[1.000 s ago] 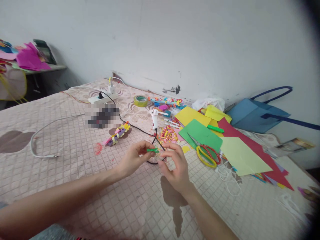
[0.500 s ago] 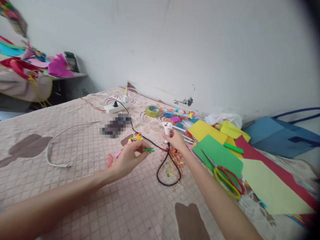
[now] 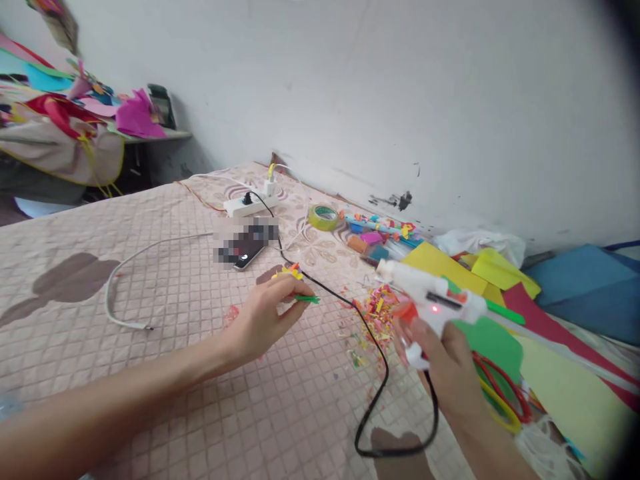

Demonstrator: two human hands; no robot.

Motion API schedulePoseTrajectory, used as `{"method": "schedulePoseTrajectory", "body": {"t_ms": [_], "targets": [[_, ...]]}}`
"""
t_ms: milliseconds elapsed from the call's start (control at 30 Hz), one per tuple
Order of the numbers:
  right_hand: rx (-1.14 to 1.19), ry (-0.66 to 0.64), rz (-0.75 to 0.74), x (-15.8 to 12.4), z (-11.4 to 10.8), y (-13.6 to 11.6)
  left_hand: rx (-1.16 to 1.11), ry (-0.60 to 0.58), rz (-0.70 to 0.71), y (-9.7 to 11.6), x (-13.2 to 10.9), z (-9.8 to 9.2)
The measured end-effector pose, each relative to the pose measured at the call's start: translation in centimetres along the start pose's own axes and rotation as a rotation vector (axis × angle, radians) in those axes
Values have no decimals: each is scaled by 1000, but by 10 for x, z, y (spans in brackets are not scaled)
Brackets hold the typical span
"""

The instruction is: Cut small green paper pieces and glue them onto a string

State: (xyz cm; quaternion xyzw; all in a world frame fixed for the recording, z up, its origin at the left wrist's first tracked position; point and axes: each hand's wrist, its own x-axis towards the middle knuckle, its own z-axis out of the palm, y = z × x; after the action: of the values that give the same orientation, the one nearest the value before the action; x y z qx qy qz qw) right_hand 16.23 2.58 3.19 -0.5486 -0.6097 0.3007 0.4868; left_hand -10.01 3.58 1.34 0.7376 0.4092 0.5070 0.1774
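Note:
My right hand [image 3: 445, 360] is wrapped round the handle of a white hot glue gun [image 3: 425, 293], held up above the table. Its orange trigger shows by my fingers, a red light glows on its side, and a clear glue stick [image 3: 530, 333] sticks out the back. A black cord [image 3: 370, 327] hangs from the handle in a loop. Between thumb and finger, my left hand [image 3: 270, 313] pinches a small green paper piece [image 3: 307, 299]. Just behind that hand, yellow and orange paper bits [image 3: 289, 272] show in part, mostly hidden by the fingers.
Colourful paper scraps [image 3: 380, 310] lie near the glue gun. Further back are a power strip [image 3: 250, 202], a phone [image 3: 253, 247] and a roll of tape [image 3: 324, 217]. Coloured paper sheets [image 3: 565, 380], scissors [image 3: 500, 393] and a blue bag [image 3: 590, 287] crowd the right side.
My right hand has lifted the glue gun off the scrap area and brought it right and closer to me, cord trailing. The left hand keeps its pinch on the green piece.

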Motion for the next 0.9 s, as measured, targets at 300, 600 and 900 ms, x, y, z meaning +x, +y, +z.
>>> {"method": "schedulePoseTrajectory", "body": {"t_ms": [300, 600, 900], "targets": [[-366, -352, -264, -33, -7, -21, 22, -24, 35, 4, -5, 2], [-454, -425, -271, -31, -3, -21, 69, -31, 82, 3, -6, 3], [-469, -434, -261, -30, -1, -19, 70, -72, 37, 9, -7, 2]]}}
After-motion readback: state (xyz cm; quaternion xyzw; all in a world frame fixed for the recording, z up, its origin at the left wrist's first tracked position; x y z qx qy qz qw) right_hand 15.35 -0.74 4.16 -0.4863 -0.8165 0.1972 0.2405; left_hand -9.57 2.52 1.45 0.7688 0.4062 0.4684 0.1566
